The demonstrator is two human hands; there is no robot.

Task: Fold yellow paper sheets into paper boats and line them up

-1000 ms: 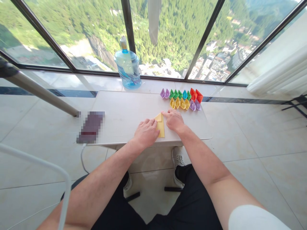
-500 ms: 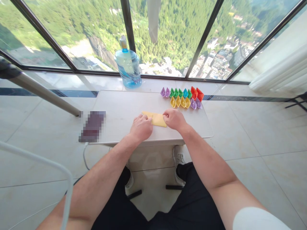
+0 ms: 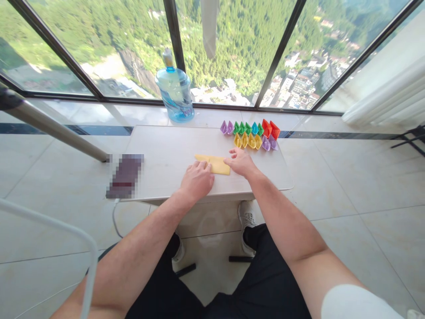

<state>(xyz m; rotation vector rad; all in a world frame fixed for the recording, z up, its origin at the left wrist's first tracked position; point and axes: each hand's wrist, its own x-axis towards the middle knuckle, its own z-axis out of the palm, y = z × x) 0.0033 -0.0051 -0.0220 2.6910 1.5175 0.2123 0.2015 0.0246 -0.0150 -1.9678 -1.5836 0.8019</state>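
Note:
A folded yellow paper (image 3: 212, 163) lies flat on the small white table (image 3: 166, 150), stretched left to right. My left hand (image 3: 197, 180) rests on its near left part with the fingers curled down onto it. My right hand (image 3: 241, 162) presses on its right end with the fingers spread and lying flat. Just beyond my right hand stand several small folded paper boats (image 3: 252, 134) in purple, green, blue, red and yellow, set in two rows.
A large blue water bottle (image 3: 175, 93) stands on the sill behind the table, by the window frame. A blurred dark object (image 3: 125, 175) lies on the table's left edge. A metal pole (image 3: 49, 124) slants at left. My knees sit below the table.
The yellow paper has turned from pointing away from me to lying sideways. My right hand's fingers have uncurled and spread flat on its right end; the left hand shifted slightly nearer.

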